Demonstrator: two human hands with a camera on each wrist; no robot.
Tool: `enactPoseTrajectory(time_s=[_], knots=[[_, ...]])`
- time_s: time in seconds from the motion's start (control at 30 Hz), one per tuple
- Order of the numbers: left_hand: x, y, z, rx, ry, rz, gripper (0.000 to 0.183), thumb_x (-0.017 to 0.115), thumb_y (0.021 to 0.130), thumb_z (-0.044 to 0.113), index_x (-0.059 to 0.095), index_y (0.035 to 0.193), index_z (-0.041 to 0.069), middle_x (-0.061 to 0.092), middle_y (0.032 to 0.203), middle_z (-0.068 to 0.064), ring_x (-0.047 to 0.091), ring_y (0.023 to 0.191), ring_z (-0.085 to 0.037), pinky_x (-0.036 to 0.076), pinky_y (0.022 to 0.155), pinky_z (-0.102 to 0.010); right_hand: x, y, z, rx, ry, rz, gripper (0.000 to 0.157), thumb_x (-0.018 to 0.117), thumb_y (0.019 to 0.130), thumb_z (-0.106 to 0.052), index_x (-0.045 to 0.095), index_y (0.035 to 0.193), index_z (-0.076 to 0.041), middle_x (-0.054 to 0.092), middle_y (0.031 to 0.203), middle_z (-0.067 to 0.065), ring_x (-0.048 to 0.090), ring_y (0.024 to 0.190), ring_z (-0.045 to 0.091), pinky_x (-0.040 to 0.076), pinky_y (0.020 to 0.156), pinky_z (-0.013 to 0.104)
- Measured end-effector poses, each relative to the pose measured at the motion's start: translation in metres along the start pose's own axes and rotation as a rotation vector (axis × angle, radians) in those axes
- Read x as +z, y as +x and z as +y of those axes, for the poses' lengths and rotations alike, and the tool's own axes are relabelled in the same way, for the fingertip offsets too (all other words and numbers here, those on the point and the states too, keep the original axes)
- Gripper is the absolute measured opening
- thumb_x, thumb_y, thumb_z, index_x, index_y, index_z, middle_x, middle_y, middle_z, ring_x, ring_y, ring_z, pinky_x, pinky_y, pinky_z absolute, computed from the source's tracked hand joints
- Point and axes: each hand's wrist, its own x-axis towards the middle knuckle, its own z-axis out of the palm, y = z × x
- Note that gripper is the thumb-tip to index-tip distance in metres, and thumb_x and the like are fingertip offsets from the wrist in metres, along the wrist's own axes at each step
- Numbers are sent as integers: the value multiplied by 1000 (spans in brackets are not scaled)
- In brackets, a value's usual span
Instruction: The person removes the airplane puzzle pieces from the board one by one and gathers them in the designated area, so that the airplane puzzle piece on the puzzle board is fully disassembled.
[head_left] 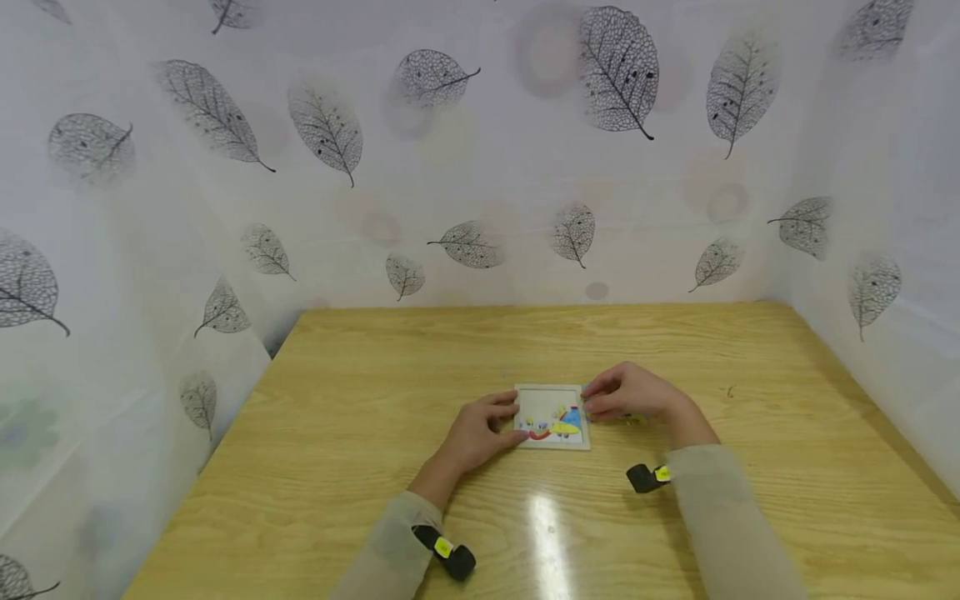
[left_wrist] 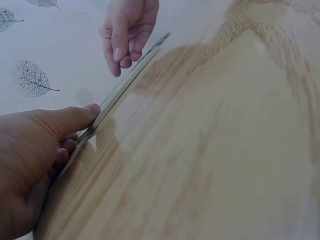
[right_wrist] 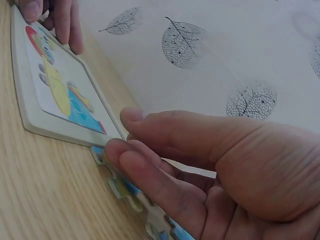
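A small square jigsaw puzzle tray [head_left: 555, 446] with a pale rim lies flat on the table. Its lower part holds joined pieces with a yellow, blue and red picture [right_wrist: 60, 95]; the upper part shows bare backing. My left hand [head_left: 472, 433] grips the tray's left edge, thumb [left_wrist: 82, 119] on the rim and fingers at the side. Close by the right edge is my right hand [head_left: 630, 393], its thumb and fingers loosely bent and apart, no piece showing between them. Loose puzzle pieces [right_wrist: 125, 192] lie beneath it, partly hidden by the fingers.
The wooden table [head_left: 375, 358] stretches out around the tray. A white cloth with leaf prints [head_left: 480, 167] hangs behind it and at both sides. Black wrist cameras [head_left: 453, 560] are worn on both sleeves.
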Motion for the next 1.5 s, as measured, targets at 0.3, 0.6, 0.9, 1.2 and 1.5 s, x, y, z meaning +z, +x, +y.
enactPoseTrajectory(time_s=[0.3,0.6,0.9,1.2,1.5], knots=[[-1,-1,3,18,0,1,51,80,86,30,67,129,8,55,147,2,57,115,-16,45,87,-24,12,1,-12,32,-58,-45,34,72,91,-10,67,118,10,73,110,19,72,87,18,59,79,34],[-1,-1,2,5,-5,-6,49,80,86,28,67,129,8,56,147,2,55,102,-14,44,82,-21,21,5,-19,16,-142,-7,16,71,90,-4,68,102,6,71,94,11,68,82,16,59,74,32],[0,0,0,16,2,1,49,80,86,29,67,128,8,56,146,2,56,100,-14,45,81,-21,25,5,-20,42,-45,-30,11,59,95,2,62,103,9,65,92,14,68,77,18,59,73,32],[-1,0,2,11,14,-3,48,80,86,27,67,128,8,56,146,2,55,94,-10,45,78,-20,25,5,-22,58,-27,-43,13,57,97,2,61,106,10,64,91,14,69,74,18,59,72,31],[-1,-1,3,6,17,-4,48,80,86,28,68,128,9,56,146,3,52,92,-9,44,78,-20,21,2,-19,23,-27,-52,16,59,97,0,62,108,10,69,91,17,70,75,20,60,72,33]])
